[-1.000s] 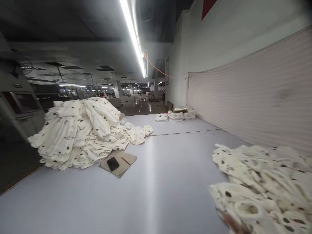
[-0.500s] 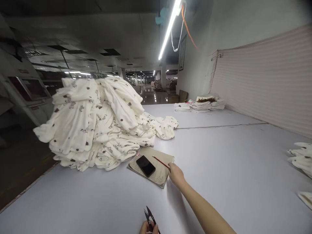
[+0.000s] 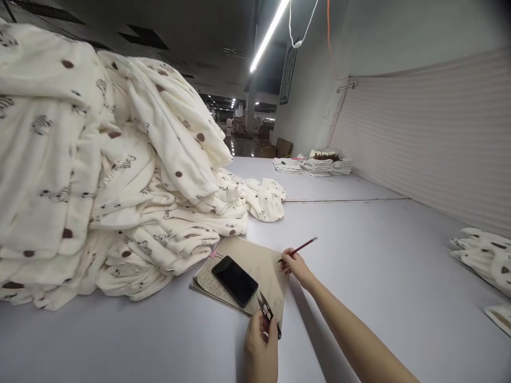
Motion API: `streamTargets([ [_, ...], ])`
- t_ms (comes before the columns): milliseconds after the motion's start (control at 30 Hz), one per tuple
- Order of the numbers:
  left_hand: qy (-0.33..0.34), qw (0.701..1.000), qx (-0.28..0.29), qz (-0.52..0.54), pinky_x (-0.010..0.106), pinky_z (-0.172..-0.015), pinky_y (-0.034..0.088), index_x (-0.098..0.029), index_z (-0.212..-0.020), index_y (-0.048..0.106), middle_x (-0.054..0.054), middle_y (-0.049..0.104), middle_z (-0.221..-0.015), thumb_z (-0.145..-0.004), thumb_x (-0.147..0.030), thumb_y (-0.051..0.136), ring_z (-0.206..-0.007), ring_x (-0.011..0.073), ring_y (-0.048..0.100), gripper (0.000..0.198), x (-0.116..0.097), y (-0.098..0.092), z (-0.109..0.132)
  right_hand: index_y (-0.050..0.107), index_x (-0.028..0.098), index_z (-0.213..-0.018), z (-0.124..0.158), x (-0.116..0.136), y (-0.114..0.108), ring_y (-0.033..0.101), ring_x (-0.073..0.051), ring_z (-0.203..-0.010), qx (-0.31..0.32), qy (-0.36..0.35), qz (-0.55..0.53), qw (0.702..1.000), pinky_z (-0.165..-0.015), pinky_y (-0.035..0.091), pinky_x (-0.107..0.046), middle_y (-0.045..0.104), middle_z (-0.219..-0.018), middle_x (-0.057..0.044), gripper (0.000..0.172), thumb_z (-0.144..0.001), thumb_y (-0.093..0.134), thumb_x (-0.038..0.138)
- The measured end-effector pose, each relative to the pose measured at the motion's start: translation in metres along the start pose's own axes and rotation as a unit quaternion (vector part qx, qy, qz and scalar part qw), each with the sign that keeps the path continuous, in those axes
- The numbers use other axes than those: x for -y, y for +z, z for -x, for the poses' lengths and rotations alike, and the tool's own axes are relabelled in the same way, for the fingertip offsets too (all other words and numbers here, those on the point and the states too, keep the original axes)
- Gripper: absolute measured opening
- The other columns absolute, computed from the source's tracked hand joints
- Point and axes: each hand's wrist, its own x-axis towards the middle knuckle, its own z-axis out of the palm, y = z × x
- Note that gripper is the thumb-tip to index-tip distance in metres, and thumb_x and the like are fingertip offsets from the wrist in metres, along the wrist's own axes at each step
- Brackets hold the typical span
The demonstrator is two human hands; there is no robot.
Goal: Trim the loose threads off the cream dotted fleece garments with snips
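Between the fingers of my right hand [image 3: 294, 267] is a dark red pencil [image 3: 304, 247], slanting up to the right over the right edge of a notebook [image 3: 239, 250]. The notebook's page carries handwriting. My left hand [image 3: 261, 340] grips black thread snips [image 3: 268, 309], their blades pointing up and left over the notebook's lower edge. A black phone [image 3: 235, 280] lies on the page, close to the blade tips. A pink-marked clip [image 3: 214, 254] sits at the notebook's left edge.
A tall heap of cream printed fabric [image 3: 159, 213] covers the table's left side, reaching the notebook. Folded white stacks [image 3: 315, 166] stand at the back. More printed pieces [image 3: 485, 255] lie at the right edge of the table [image 3: 359, 255]. A striped pink sheet [image 3: 431, 127] hangs along the right.
My right hand has picked the pencil up off the notebook and turned it to slant rightward. My left hand has brought the snips up to the notebook's lower edge. The view has moved closer.
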Motion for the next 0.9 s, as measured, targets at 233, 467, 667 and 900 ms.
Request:
streamTargets([
  [233, 0.013, 0.995, -0.008, -0.098, 0.041, -0.073, 0.048, -0.009, -0.122, 0.050, 0.015, 0.066, -0.091, -0.083, -0.042, 0.045, -0.081, 0.0278, 0.064, 0.052, 0.004, 0.027, -0.024, 0.058, 0.013, -0.102, 0.003, -0.028, 0.029, 0.059, -0.009, -0.059, 0.043, -0.034, -0.114, 0.992, -0.052, 0.051, -0.022, 0.062, -0.082, 0.000, 0.023, -0.095, 0.051, 0.034],
  [467, 0.065, 0.990, -0.011, -0.123, 0.042, -0.088, 0.045, -0.018, -0.110, 0.059, 0.013, 0.059, -0.109, -0.087, -0.043, 0.042, -0.105, 0.0279, 0.056, 0.038, 0.005, 0.027, -0.022, 0.059, 0.013, -0.099, 0.001, -0.033, 0.022, 0.060, -0.011, -0.063, 0.089, -0.073, -0.114, 0.987, -0.060, 0.052, -0.027, 0.063, -0.082, 0.000, 0.023, -0.094, 0.052, 0.035],
  [667, 0.073, 0.991, -0.003, -0.115, 0.042, -0.083, 0.046, -0.021, -0.099, 0.061, 0.010, 0.060, -0.100, -0.087, -0.039, 0.044, -0.093, 0.0279, 0.060, 0.027, -0.004, 0.024, -0.016, 0.059, 0.014, -0.104, 0.004, -0.026, 0.024, 0.063, -0.014, -0.074, 0.070, -0.042, -0.078, 0.994, -0.068, 0.054, -0.032, 0.064, -0.093, -0.003, 0.024, -0.094, 0.052, 0.034],
  [900, 0.026, 0.998, -0.034, -0.041, 0.042, -0.082, 0.049, -0.025, -0.077, 0.065, 0.008, 0.063, -0.084, -0.077, -0.030, 0.058, -0.082, 0.0262, 0.063, 0.009, -0.025, 0.014, -0.005, 0.060, 0.013, -0.098, 0.016, -0.007, -0.002, 0.060, -0.010, -0.061, 0.078, 0.023, 0.035, 0.996, -0.058, 0.052, -0.026, 0.064, -0.080, 0.000, 0.027, -0.094, 0.050, 0.038],
])
